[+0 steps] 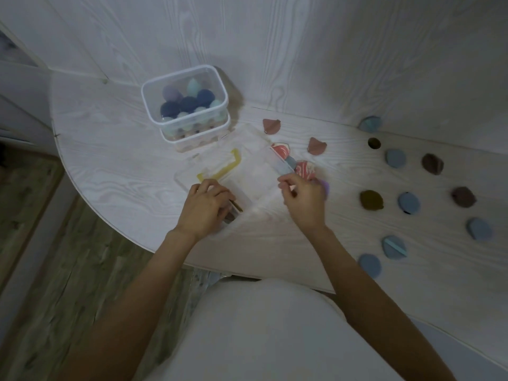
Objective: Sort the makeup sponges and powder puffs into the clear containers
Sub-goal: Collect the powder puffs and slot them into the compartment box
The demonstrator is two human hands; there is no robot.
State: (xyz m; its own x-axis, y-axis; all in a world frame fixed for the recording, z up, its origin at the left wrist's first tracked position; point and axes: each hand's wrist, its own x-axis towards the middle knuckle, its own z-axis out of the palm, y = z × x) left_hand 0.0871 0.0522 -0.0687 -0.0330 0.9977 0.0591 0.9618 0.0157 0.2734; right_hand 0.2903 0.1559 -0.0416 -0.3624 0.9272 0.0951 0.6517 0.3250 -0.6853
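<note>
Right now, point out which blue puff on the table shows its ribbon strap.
The blue puff with the strap, near the front edge between two plain blue ones: a pale band crosses its face; the other blue puffs show none.

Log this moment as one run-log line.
left hand: on clear box | right hand: at box edge, grip unclear | puffs: loose on table

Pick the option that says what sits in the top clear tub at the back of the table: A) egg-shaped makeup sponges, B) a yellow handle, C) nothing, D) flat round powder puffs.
A: the top clear tub holds rounded egg-shaped sponges in dark blue, teal and lilac, while the flat puffs lie loose on the table.
</note>
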